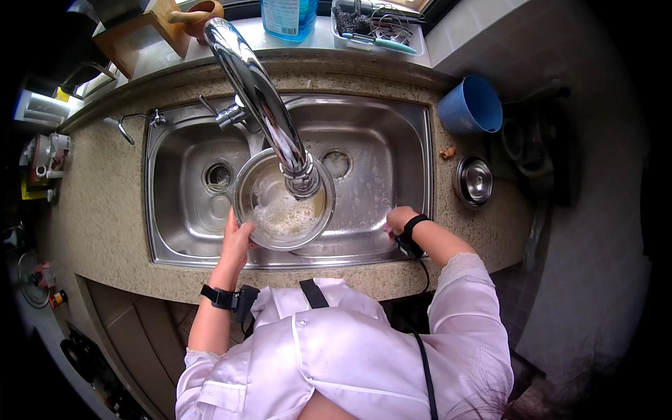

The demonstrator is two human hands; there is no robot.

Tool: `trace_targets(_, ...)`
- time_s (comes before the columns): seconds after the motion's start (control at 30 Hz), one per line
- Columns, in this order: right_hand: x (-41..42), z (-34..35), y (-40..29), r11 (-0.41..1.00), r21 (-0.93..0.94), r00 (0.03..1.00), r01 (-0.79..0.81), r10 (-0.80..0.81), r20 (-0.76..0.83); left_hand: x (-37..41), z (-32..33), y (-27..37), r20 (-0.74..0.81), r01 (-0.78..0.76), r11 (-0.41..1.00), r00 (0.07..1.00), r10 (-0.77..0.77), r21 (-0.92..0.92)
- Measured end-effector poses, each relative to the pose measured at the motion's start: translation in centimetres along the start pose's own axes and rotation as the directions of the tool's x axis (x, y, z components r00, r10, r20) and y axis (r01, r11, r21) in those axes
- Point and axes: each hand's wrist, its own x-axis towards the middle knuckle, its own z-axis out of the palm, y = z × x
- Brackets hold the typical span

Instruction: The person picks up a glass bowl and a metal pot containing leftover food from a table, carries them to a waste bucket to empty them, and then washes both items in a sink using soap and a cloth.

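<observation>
My left hand (238, 237) grips the left rim of a round metal bowl (328, 220), thumb on the edge. Cloudy water with white foam (283, 212) lies in the bowl. The chrome faucet (262, 97) arches over it, its spout head in front of part of the bowl. Low in the right basin (362, 194), near its front right corner, is my right hand (400, 220). Its fingers are curled and partly hidden, so I cannot tell whether they hold anything. A clear round dish or lid (212, 207) sits in the left basin (178, 184), partly behind the bowl.
Right of the sink stand a blue plastic bucket (467, 107) and small stacked metal bowls (475, 181), with a brown scrap (448, 153) between. A small curved tap (126, 128) rises at the left. The back ledge holds a blue bottle (289, 18) and a tray of scrubbers (378, 31).
</observation>
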Motion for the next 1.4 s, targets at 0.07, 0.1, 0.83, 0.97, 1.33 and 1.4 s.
trace_targets(0.07,3.4,2.4,-2.2,0.972,0.205,0.994,0.113,-0.110,-0.027,-0.4,0.9,0.7,-0.038,0.033,0.997,0.999,-0.036,-0.067)
trace_targets(0.1,4.6,1.4,-3.9,0.971,0.202,0.988,0.131,-0.145,0.052,-0.6,1.2,0.7,-0.066,0.048,0.994,0.996,-0.055,-0.094)
trace_targets(0.83,18.2,-14.4,-3.6,0.898,0.417,0.467,0.137,0.313,-0.827,-1.0,-3.5,-3.1,-0.257,-0.023,0.967,0.965,-0.044,-0.252)
trace_targets(0.97,14.1,-10.7,-1.2,0.815,0.552,0.579,0.179,0.366,-0.729,-1.6,1.4,0.4,-0.283,0.033,0.990,0.957,-0.071,-0.138)
trace_targets(1.33,10.5,-5.7,4.1,0.706,0.698,0.426,-0.123,0.673,-0.605,-1.8,0.3,0.0,-0.213,0.009,0.981,0.976,-0.051,-0.195)
trace_targets(1.4,12.5,-4.9,2.4,0.687,0.719,0.401,-0.109,0.692,-0.601,-2.0,1.0,-0.1,-0.279,0.001,0.975,0.958,-0.064,-0.222)
